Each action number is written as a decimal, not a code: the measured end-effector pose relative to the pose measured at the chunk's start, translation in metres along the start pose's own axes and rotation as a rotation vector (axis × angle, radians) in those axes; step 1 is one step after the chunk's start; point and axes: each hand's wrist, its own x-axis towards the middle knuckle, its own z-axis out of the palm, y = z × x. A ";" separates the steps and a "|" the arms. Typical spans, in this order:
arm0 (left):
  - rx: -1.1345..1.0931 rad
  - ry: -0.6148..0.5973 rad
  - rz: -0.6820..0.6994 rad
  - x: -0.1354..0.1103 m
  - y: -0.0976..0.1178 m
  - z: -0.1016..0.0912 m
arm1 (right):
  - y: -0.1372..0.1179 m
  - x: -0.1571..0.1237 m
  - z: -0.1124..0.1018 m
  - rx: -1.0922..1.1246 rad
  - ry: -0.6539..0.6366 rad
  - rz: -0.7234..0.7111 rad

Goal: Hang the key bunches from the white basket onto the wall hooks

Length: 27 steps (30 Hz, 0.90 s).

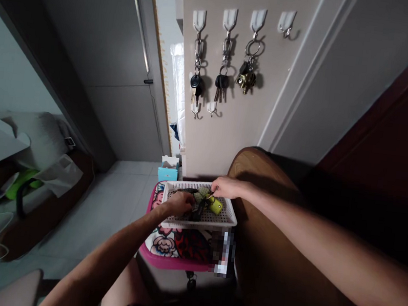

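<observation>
Yellow-green, rectangular tag (215, 205): inside the white, perforated plastic basket (229, 220), toward its right edge; long axis slanting from far left to near right; the right hand (224, 187) nearer, at the far edge, tag just on its near side; right fingertips close together, whether pinching anything cannot be told; the left hand (180, 203) curled over the basket's left half, fingertips hidden, grip cannot be told; beneath, a pink-edged, flower-printed surface (162, 261); beyond, three hanging key bunches (222, 81) on white wall hooks (229, 18).
</observation>
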 end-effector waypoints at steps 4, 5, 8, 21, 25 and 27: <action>-0.209 0.086 -0.124 0.001 -0.004 -0.010 | -0.006 -0.002 0.000 -0.006 -0.002 -0.033; -0.293 0.100 -0.153 0.001 -0.006 -0.013 | -0.007 -0.003 -0.001 -0.003 0.003 -0.039; -0.592 0.138 -0.157 -0.001 -0.008 -0.020 | -0.014 -0.005 -0.002 0.065 0.017 -0.061; -1.011 0.157 0.144 0.004 0.034 -0.042 | -0.039 -0.008 -0.012 0.509 0.204 -0.098; -0.910 0.205 0.194 0.003 0.044 -0.049 | -0.040 -0.009 -0.016 0.625 0.229 -0.106; -0.836 0.235 0.226 0.002 0.047 -0.051 | -0.039 -0.008 -0.015 0.677 0.258 -0.108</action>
